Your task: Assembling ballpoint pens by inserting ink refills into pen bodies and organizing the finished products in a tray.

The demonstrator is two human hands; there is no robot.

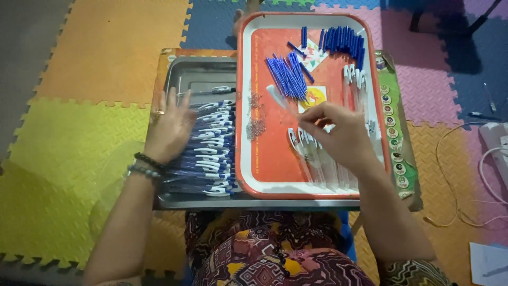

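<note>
Head view: right hand (344,135) fingers (309,117) pinch clear pen barrel (276,96) above red tray (275,182)

A long green printed card (394,132) lies along the right edge of the red tray (244,106), bearing a column of small round pictures. On the tray's floor sit two pale printed pictures, one (313,55) near the top, one yellow-and-white (313,98) at mid-tray.

left hand (170,127) flat on stacked pens (214,151) | right hand (338,132) pinching clear pen barrel (276,96)
</note>
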